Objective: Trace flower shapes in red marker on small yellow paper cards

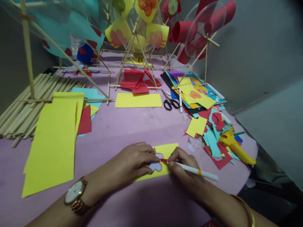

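Observation:
My left hand (132, 160) presses a small pale flower-shaped template (155, 166) flat onto a yellow paper strip (167, 150) on the pink table. My right hand (183, 165) pinches a white marker (197, 171) whose red tip touches the template's edge. A red outline runs along the top of the template. A gold watch (75, 194) sits on my left wrist and a gold bangle (247, 209) on my right.
Large yellow sheets (54, 142) lie at left beside a pile of wooden sticks (21, 104). Another yellow sheet (138, 100), scissors (170, 102), paper scraps (213, 138) and a yellow glue gun (236, 146) lie beyond. Stick-framed paper windmills (139, 34) stand at the back.

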Demonstrator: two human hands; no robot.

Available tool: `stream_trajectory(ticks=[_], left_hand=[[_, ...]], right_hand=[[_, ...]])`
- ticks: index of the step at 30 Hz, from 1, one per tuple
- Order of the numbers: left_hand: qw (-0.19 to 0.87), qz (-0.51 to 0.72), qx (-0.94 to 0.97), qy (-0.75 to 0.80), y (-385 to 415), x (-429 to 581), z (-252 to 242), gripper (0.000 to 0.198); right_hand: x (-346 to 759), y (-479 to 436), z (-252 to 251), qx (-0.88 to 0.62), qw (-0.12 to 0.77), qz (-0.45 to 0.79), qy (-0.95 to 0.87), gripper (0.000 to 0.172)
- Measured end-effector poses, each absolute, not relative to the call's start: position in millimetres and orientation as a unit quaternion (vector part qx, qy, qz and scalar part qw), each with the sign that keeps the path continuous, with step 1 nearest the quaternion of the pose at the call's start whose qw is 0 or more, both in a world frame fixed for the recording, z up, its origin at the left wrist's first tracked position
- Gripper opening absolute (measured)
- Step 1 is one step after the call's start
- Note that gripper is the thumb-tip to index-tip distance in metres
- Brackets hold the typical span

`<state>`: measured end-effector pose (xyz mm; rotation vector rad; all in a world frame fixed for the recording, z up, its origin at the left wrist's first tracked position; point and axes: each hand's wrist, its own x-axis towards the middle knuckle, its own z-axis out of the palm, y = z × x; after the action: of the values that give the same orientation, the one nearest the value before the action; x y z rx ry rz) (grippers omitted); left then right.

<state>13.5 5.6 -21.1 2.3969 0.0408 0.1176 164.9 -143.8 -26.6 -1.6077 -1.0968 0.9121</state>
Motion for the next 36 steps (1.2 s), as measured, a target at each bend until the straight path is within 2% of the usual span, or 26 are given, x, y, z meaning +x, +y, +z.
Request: stream_trajectory(ticks=[5, 9, 13, 18, 20, 23, 25, 32, 36], left_hand=[[0.362, 0.057, 0.930, 0.038, 5, 11, -16, 0.033], [0.358, 0.114, 0.924, 0.069, 10, 8, -12, 0.023], [0.312, 0.169, 0.924, 0.147, 11, 2, -11, 0.024], [0.254, 0.116, 0.920, 0.275, -14, -7, -12, 0.021], [0.231, 0.115, 0.917, 0.305, -27, -8, -13, 0.021], [0.201, 0.122, 0.910, 0.342, -43, -6, -15, 0.024], [0.191, 0.127, 0.908, 0.350, -51, -5, -15, 0.025], [0.206, 0.158, 0.901, 0.347, -62, -8, -16, 0.014], [0.249, 0.186, 0.886, 0.343, -63, -10, -17, 0.005]], right_hand=[[167, -145, -28, -0.689, 0.496, 0.315, -0.424, 0.009], [169, -142, -31, -0.700, 0.524, 0.274, -0.400, 0.009], [171, -138, -31, -0.703, 0.527, 0.248, -0.408, 0.010], [172, -137, -26, -0.697, 0.477, 0.227, -0.484, 0.022], [171, -138, -24, -0.699, 0.438, 0.198, -0.530, 0.018], [170, -139, -23, -0.690, 0.397, 0.172, -0.580, 0.004], [170, -140, -24, -0.679, 0.394, 0.167, -0.596, 0.009], [164, -148, -27, -0.644, 0.397, 0.179, -0.629, 0.024], [158, -148, -26, -0.624, 0.424, 0.204, -0.624, 0.024]])
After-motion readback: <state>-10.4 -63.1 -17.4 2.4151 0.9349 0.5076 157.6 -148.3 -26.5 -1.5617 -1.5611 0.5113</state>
